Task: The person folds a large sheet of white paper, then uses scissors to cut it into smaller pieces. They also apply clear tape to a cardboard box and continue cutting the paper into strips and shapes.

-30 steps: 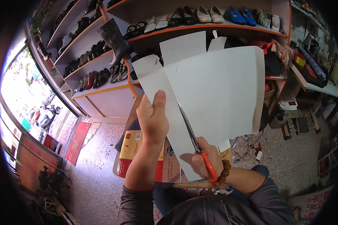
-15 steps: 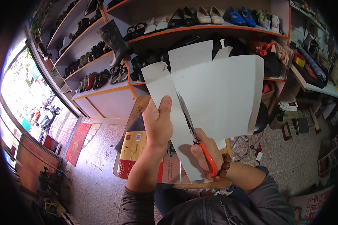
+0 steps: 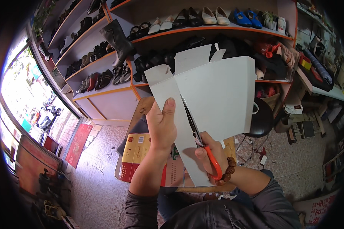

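A large sheet of white-grey cardboard (image 3: pixel 221 99), creased and with flaps at its far end, is held up before me. My left hand (image 3: pixel 162 124) grips its left strip (image 3: pixel 197 166), thumb on top and fingers behind. In my right hand (image 3: pixel 209 150) is a pair of scissors (image 3: pixel 215 164) with orange handles. The blades point away from me and lie in a long cut between the strip and the wide panel. At the far end the strip still joins the panel. A bracelet of brown beads (image 3: pixel 229 171) circles my right wrist.
Below my hands is a wooden table (image 3: pixel 143 107) with a red and yellow printed box panel (image 3: pixel 135 150). A dark round stool (image 3: pixel 260 118) stands right of it. Shelves of shoes (image 3: pixel 189 28) line the far side; a cluttered bench (image 3: pixel 328 89) is at right.
The wide panel's right edge has swung left, so the panel looks narrower and more of the stool shows. My hands have barely shifted.
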